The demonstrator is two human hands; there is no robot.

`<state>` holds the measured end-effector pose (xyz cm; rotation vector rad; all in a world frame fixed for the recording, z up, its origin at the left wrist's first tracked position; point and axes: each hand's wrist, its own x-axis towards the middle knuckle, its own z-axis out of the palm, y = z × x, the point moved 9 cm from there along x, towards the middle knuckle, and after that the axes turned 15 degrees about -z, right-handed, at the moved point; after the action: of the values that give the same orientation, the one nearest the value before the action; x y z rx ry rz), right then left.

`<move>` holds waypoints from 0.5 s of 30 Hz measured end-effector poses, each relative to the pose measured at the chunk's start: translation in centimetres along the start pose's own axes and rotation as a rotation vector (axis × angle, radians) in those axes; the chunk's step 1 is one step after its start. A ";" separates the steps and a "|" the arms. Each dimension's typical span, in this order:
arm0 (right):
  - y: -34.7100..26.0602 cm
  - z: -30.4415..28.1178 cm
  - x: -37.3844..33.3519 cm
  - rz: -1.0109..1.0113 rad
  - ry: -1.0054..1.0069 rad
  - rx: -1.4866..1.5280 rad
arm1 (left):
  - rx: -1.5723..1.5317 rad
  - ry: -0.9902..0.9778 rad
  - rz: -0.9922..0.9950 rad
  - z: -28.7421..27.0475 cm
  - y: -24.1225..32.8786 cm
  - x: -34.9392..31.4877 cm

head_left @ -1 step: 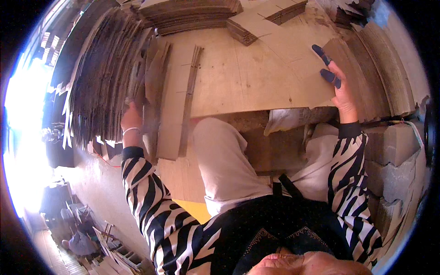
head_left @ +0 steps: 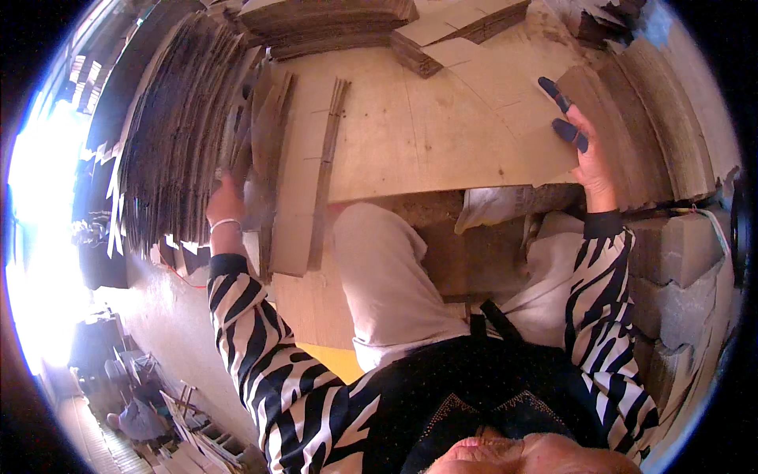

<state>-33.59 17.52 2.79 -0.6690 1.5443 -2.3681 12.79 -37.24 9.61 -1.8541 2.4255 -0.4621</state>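
Note:
My left hand (head_left: 227, 203), with a pale band at the wrist, reaches to the near end of a tall stack of cardboard sheets (head_left: 178, 130) on the left. Its fingers are lost in shadow and blur among the sheets. My right hand (head_left: 591, 162) is at the table's right side, beside another cardboard stack (head_left: 612, 134). Dark covers sit on two of its digits, which are stretched out and apart; the other fingers are hidden. A thin tan cardboard sheet (head_left: 521, 130) with short slits appears to lie flat beside this hand. Slit cardboard strips (head_left: 302, 186) lie nearer my left hand.
A wooden tabletop (head_left: 387, 130) spans the space before my knees. More cardboard stacks (head_left: 328, 28) stand along its back, with slanted pieces (head_left: 418, 59) beside them. Grey plastic sheeting (head_left: 505, 204) hangs below the front edge. Grey-brown blocks (head_left: 679, 245) are piled at my right.
The far end of the tan sheet has shifted slightly against the slanted pieces at the back. My left hand has moved very slightly left; my right hand looks the same.

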 end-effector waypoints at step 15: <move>-2.3 6.1 -1.4 0.103 -0.137 -0.175 | -0.038 -0.224 0.066 4.3 3.4 -2.1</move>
<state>-29.21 14.22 6.63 -0.7522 1.6946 -2.0844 11.18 -35.28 4.33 -1.7285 2.3525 -0.1934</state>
